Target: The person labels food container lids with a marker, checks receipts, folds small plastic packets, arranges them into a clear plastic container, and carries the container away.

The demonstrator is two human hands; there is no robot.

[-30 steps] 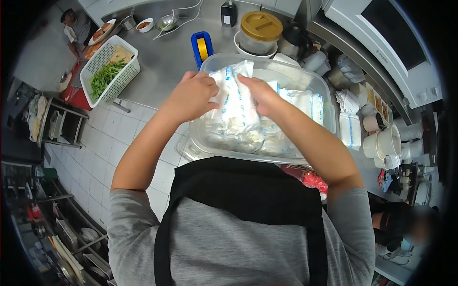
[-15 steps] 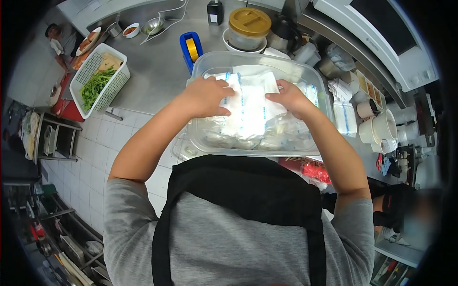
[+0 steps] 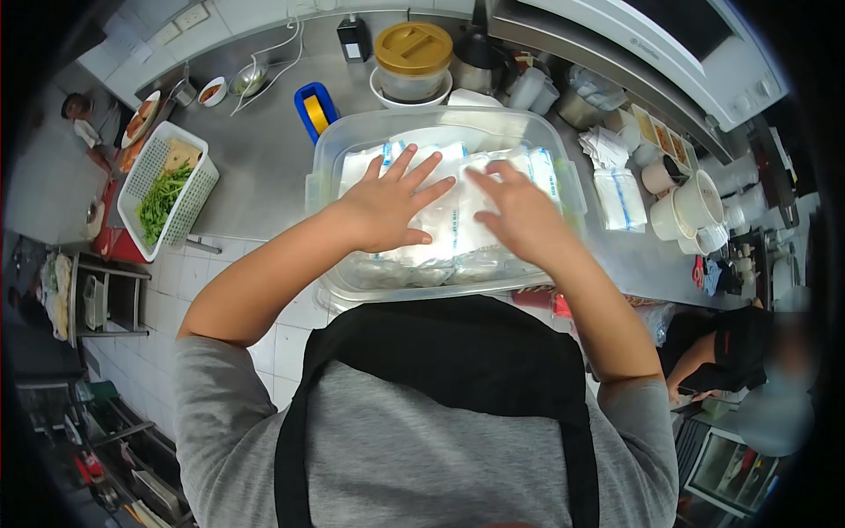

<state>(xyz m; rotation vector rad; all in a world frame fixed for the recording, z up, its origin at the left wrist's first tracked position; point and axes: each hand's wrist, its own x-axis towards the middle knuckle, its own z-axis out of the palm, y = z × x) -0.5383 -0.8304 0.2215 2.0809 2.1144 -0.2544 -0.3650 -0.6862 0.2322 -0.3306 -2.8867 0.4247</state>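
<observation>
A clear plastic tub (image 3: 330, 145) holds several white plastic packets (image 3: 466, 216) with blue printing, laid over one another. My left hand (image 3: 392, 207) lies flat across the packets on the left side, its fingers spread wide. On the right, my right hand (image 3: 519, 211) is over the packets with its fingers apart and a little bent; it grips nothing. Whether its fingertips press on the plastic I cannot tell. Both palms face down, and they hide part of the packets beneath.
Beyond the tub are a blue tape dispenser (image 3: 314, 110) and a gold-lidded container (image 3: 412, 66). A white basket of green leaves (image 3: 167, 189) stands left. More folded packets (image 3: 619, 198) and white tubs (image 3: 700, 201) are at the right. Another person (image 3: 717, 352) is at lower right.
My hands have let go of the white packet they held by its sides and now rest spread over the packets. The view has shifted, so the tub appears further left.
</observation>
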